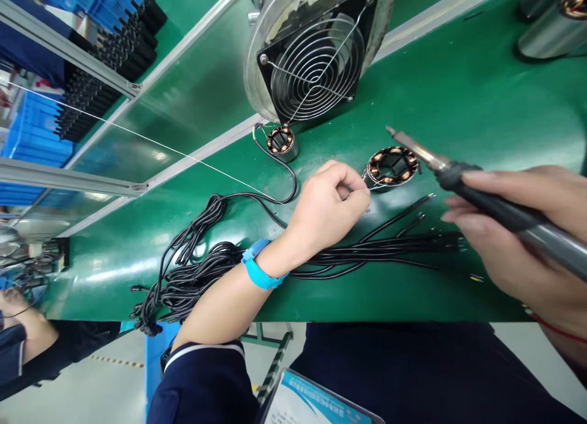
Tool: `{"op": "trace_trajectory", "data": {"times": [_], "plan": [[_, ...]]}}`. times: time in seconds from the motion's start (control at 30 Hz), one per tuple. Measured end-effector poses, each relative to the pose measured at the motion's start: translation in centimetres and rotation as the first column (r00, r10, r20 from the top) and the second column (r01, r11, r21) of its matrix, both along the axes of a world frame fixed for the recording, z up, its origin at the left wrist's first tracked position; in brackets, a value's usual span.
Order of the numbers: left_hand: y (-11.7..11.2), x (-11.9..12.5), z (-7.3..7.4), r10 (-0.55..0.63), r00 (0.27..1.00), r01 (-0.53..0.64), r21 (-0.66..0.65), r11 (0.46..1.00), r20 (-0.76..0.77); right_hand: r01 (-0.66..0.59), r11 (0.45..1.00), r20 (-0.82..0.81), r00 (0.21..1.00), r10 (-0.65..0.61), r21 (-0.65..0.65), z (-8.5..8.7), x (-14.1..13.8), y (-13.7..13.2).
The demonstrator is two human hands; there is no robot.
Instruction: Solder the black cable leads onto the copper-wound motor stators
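Note:
My right hand (513,228) is closed round a soldering iron (499,197), its tip raised above and beyond a motor stator (392,167) with copper windings, not touching it. My left hand (328,197), wearing a blue wristband, is closed in a pinch at the stator's left side. A thin strand of solder wire (211,165) runs in from the upper left to this hand, and a short piece shows between fingertips and stator. The fingers partly hide the grip. Below lie bundled black cables (367,252), passing under my left forearm.
A fan with a round wire guard (316,75) stands behind. A smaller stator with a cable attached (282,142) sits before it. Metal cylinders (550,35) stand at the far right. Rows of black parts (110,66) and blue bins (34,124) are beyond the frame rails. A co-worker's hand (18,308) shows at left.

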State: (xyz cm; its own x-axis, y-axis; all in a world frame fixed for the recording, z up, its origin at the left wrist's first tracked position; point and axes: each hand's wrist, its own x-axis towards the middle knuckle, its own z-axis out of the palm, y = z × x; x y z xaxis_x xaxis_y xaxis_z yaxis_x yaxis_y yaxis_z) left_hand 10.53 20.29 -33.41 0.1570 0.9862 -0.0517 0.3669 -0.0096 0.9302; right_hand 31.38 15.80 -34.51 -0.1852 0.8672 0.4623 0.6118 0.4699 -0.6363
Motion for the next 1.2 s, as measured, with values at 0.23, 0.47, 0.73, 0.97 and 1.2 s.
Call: {"op": "trace_trajectory", "data": {"times": [0.23,0.47,0.73,0.97,1.2], "plan": [[-0.1,0.1,0.0,0.016,1.0,-0.016,-0.001,1.0,-0.014,-0.1,0.995,-0.129,0.987,0.096,-0.029,-0.9,1.7,-1.2],[-0.3,0.1,0.0,0.019,1.0,-0.019,-0.038,0.999,0.009,-0.018,1.0,-0.202,0.979,0.021,0.015,-2.3,1.4,-1.4],[-0.2,0.2,0.0,0.022,1.0,-0.022,-0.032,0.999,-0.005,-0.112,0.994,-0.112,0.988,0.111,-0.003,-1.2,1.6,-1.2],[-0.2,0.3,0.1,0.04,0.999,-0.039,-0.06,0.997,0.018,-0.112,0.994,-0.103,0.988,0.112,0.006,-1.0,1.1,-0.8],[-0.3,0.2,0.2,0.043,0.999,-0.042,-0.064,0.997,0.011,-0.068,0.998,-0.027,0.997,0.068,0.011,-0.5,0.9,0.0]]}}
